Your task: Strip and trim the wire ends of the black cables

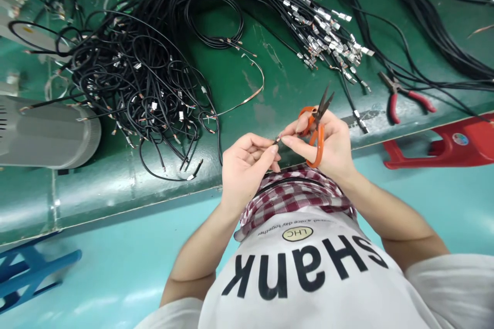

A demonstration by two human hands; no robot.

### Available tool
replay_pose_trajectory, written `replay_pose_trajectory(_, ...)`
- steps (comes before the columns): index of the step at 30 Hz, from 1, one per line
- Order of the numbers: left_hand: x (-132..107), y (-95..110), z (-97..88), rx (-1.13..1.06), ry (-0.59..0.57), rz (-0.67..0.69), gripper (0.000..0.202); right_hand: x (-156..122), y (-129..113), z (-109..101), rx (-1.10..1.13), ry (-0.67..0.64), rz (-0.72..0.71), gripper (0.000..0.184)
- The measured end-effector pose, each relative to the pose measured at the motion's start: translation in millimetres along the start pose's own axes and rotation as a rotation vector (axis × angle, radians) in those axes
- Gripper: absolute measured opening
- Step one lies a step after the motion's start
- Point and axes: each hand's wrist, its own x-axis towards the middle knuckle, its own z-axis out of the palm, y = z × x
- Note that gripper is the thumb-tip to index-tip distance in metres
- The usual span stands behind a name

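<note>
Black cable end (277,141), thin and short, between the two hands of a person seen from above, just over the near edge of a green worktable (270,108). Only a small piece shows at the fingertips; the rest is hidden by the fingers, so its full length cannot be told. The left hand (249,167) is on one side of it, thumb and forefinger pinching it, the other fingers curled beneath. The right hand (328,139) is on the opposite side, its thumb and forefinger tips closed in on the same small spot; whether they grip the piece or only touch it cannot be told. The right hand also carries orange-handled scissors (318,116), their blades slightly parted and pointing away from the body, to the side of the cable end.

Beyond the left hand, on the table, is a large tangle of black cables (131,72). Farther back lies a neat coil (216,42), with a thin curved wire (263,79) nearer the hands. Beyond the right hand, a bundle of silver connectors (328,36) fans out, and pliers (393,105) with red handles lie near the table edge, jaws pointing away. A red stool (463,144) is partly visible at the right.
</note>
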Motion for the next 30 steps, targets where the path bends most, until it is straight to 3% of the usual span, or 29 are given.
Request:
replay_pose_trajectory(9, -1, -2, 5.9, -0.047, 0.024, 0.029, 0.019, -4, -4, 9, -0.045, 0.048, 0.031, 0.036)
replay_pose_trajectory(14, -5, 3, 11.2, -0.062, -0.015, 0.059, 0.02, -11, 1, 14, -0.205, 0.12, -0.091, 0.028)
replay_pose_trajectory(16, -8, 5, 13.5, -0.039, -0.016, 0.091, 0.032, -13, 6, 13, -0.299, 0.123, -0.156, 0.027)
replay_pose_trajectory(18, -10, 6, 14.6, 0.027, -0.011, 0.124, 0.041, -16, 11, 11, -0.372, 0.1, -0.217, 0.031)
replay_pose_trajectory(24, -13, -4, 6.8, 0.321, -0.046, 0.2, 0.037, -17, 17, 2, -0.573, 0.021, -0.323, 0.031)
replay_pose_trajectory(30, -11, -10, -0.1, 0.363, -0.063, 0.197, 0.038, -15, 14, 1, -0.667, -0.03, -0.43, 0.027)
